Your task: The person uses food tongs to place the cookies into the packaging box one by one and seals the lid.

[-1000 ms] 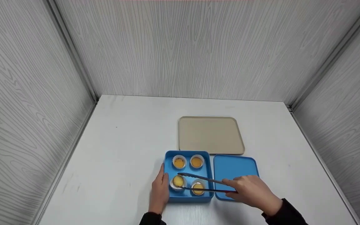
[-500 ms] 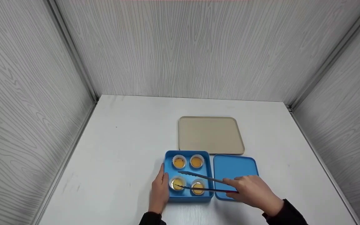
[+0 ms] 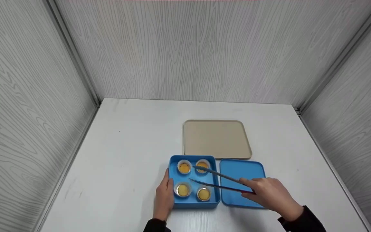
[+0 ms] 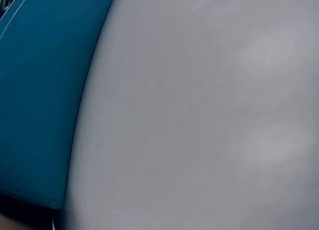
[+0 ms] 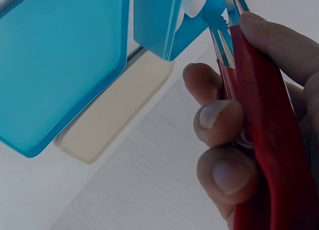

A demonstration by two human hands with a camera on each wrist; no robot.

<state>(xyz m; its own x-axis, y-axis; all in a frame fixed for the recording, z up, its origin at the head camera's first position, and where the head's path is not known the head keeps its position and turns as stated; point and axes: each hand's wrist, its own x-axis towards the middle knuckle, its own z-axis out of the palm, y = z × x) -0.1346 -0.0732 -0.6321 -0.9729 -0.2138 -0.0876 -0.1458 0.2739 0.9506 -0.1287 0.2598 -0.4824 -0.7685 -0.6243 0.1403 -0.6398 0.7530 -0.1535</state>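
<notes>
My right hand (image 3: 271,195) grips a pair of tongs (image 3: 217,174) by the red handle (image 5: 261,115). The tongs' arms stand apart with nothing between them, above a blue box (image 3: 190,205). Several small yellow tarts in pale cups sit inside the box in two rows. One arm's tip overlaps the far right tart (image 3: 202,165); the near left tart (image 3: 183,190) and near right tart (image 3: 204,194) are fully visible. My left hand (image 3: 164,199) rests along the box's left side, its visible fingers fairly straight and the thumb by the rim. The left wrist view shows mostly the box's outer wall (image 4: 45,100).
A shallow blue tray or lid (image 3: 240,167) lies just right of the box, below the right hand and tongs. Behind both lies a flat beige tray (image 3: 217,138). Grey wood-grain panels (image 3: 185,54) enclose the white table (image 3: 134,145) at the back and sides.
The near left tart, first raised between the tongs' tips, has come down into its cup. The tongs have parted from it and moved right and farther back. The left hand stays in place.
</notes>
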